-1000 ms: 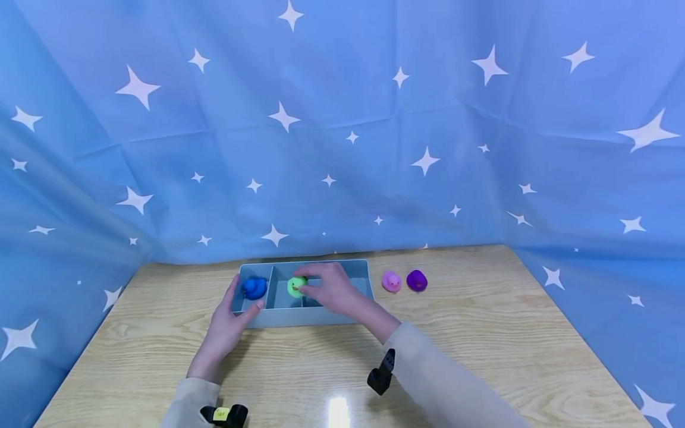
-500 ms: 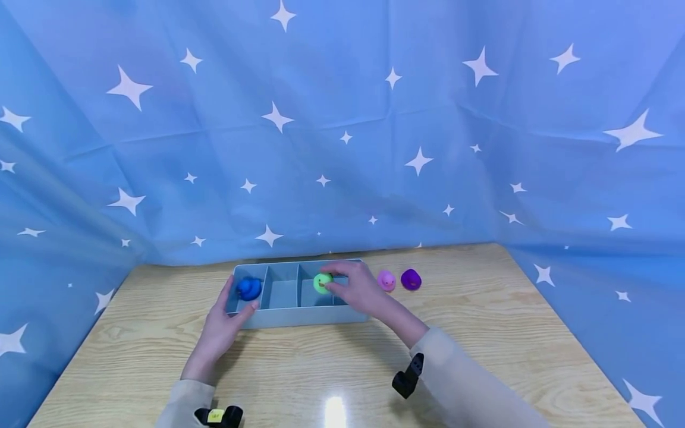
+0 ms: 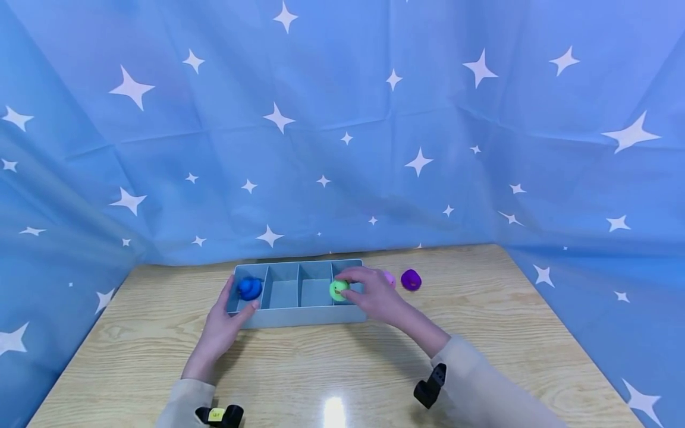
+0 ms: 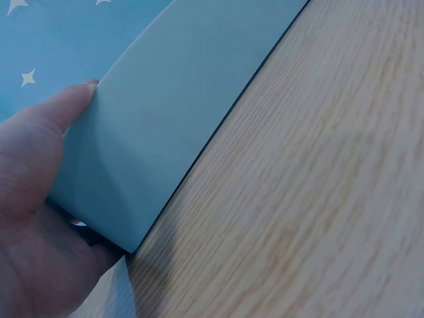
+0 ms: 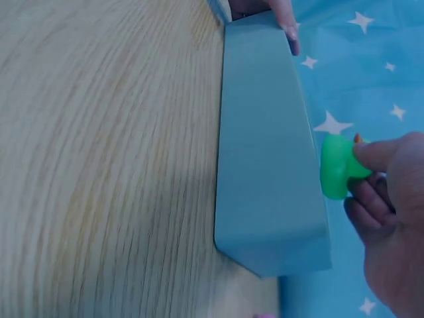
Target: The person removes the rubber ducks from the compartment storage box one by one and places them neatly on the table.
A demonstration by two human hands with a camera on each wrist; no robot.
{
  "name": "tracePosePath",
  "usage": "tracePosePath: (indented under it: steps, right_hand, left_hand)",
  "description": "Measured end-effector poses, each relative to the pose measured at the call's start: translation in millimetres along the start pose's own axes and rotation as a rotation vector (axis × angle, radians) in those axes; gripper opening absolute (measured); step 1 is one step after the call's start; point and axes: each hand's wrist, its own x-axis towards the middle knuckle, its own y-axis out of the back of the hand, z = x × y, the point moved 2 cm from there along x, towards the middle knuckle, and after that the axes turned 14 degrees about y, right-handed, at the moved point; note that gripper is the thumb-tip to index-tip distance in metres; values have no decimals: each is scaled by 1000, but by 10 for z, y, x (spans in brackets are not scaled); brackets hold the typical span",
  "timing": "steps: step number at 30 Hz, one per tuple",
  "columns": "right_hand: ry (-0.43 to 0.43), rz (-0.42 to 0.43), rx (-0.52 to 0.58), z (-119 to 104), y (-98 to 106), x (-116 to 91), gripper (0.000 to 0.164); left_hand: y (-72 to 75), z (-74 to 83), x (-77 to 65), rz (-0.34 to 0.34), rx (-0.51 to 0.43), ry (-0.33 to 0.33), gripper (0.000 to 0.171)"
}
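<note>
Between thumb and fingers, my right hand [image 3: 381, 299] pinches a small lime-green rubber duck [image 3: 336, 290]. It holds the duck over the rightmost compartment of a long blue-grey divided box [image 3: 305, 317]. In the right wrist view the green duck [image 5: 335, 165] stands above the box's front rim, its orange beak by the thumb. My left hand [image 3: 220, 333] grips the box's left end, thumb on the front rim, as the left wrist view also shows with the hand [image 4: 33, 165]. A blue rubber duck [image 3: 249, 289] sits in the leftmost compartment.
Right of the box, a pink duck [image 3: 391, 277], partly hidden by my right hand, and a purple duck [image 3: 411, 280] stand on the wooden table [image 3: 299, 368]. A blue star-patterned cloth [image 3: 342, 160] hangs behind the table.
My right hand has carried the green duck rightward, from over the second compartment, past the third, to the rightmost one. The left hand keeps its grip on the box.
</note>
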Motion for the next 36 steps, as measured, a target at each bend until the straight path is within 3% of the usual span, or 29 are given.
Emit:
tracePosePath:
  steps: [8, 20, 36]
  right_hand:
    - [14, -2, -61, -9, 128, -114, 32]
    - [-18, 52, -7, 58, 262, -249, 33]
    - [17, 78, -70, 76, 451, -274, 33]
  left_hand:
    - [-2, -3, -9, -2, 1, 0, 96]
    - [-21, 2, 16, -1, -1, -4, 98]
    - [7, -6, -7, -4, 20, 12, 98]
